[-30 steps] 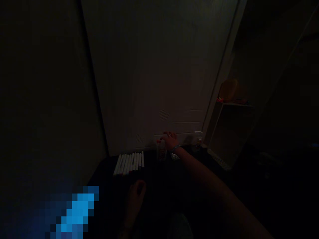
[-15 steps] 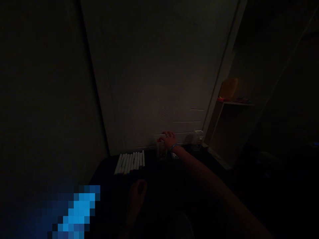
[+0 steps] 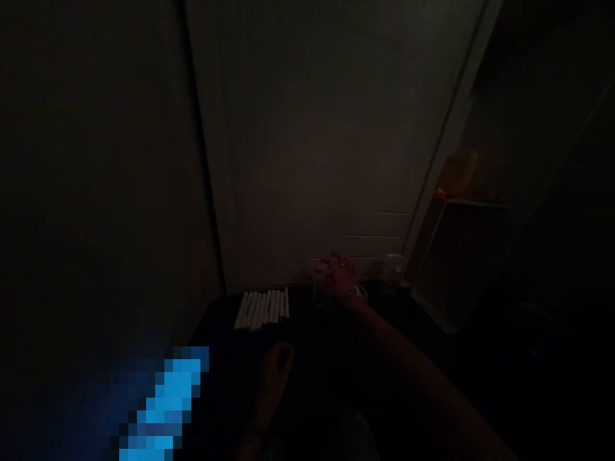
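The scene is very dark. My right hand (image 3: 342, 274), with something like a bracelet at its wrist, reaches to the back of the dark surface. Its fingers look spread, slightly blurred, at the upper right edge of a clear upright container (image 3: 321, 293) with a red spot near its top. I cannot tell whether they touch it. Nearer to me, my left hand (image 3: 277, 366) is loosely curled, and what it holds, if anything, is lost in shadow. Just beyond that hand lies a row of several white markers (image 3: 262, 310), side by side.
A second clear container (image 3: 394, 272) stands at the back right. A pale panel (image 3: 307, 160) rises behind the surface. To the right, a low shelf unit (image 3: 473, 203) carries an orange-yellow object (image 3: 459, 171). A bright blue pixelated patch (image 3: 168, 403) covers the lower left.
The view has shifted, so everything sits further right in the picture. My right hand has drawn slightly right from the clear container's top. My left hand stays curled in about the same place.
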The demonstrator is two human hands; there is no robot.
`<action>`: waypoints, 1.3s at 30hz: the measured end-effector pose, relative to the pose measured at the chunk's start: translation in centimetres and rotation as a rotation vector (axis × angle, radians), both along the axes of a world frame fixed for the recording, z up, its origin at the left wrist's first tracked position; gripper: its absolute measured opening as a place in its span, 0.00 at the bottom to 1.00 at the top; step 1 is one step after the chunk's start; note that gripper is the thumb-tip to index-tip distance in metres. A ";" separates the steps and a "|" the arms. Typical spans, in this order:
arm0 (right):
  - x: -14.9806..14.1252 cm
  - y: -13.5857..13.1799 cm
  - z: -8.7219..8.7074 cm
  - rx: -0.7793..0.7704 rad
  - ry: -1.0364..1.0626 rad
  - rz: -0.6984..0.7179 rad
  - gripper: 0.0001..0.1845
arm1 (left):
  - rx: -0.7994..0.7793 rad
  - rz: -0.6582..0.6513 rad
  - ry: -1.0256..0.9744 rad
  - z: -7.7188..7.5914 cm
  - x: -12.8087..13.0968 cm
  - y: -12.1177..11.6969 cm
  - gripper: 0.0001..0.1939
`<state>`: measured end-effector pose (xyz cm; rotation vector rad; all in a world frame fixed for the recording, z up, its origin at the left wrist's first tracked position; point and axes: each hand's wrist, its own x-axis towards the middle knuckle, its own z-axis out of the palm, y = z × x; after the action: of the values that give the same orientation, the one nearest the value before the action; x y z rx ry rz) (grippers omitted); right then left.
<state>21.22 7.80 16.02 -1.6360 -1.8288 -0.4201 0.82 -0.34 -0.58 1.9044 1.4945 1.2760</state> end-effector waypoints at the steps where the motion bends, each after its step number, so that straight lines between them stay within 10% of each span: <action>1: -0.3 -0.8 -0.9 0.032 0.045 0.012 0.24 | 0.006 0.003 0.004 0.0 0.1 0.0 0.12; 8: -5.4 -2.3 -11.6 -0.251 0.152 0.457 0.14 | 0.014 0.039 -0.117 0.3 0.2 -0.1 0.12; 11: -7.8 -1.0 -14.1 -0.317 0.197 0.435 0.13 | -0.001 0.067 -0.229 0.5 -0.1 -0.3 0.13; 25: -11.1 2.9 -14.5 -0.461 0.049 0.032 0.21 | -0.035 0.093 -0.312 0.6 -0.2 -0.8 0.12; 34: -7.4 1.4 -13.8 -0.375 0.163 0.145 0.22 | -0.037 0.038 -0.272 0.5 0.0 -0.8 0.11; 39: -4.2 -3.7 -13.5 -0.096 0.520 0.470 0.17 | 0.084 0.200 -0.439 0.7 0.2 -0.6 0.16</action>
<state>17.00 4.08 2.51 -1.1672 -1.7578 0.2795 1.04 -0.90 0.16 1.4185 1.4349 1.7351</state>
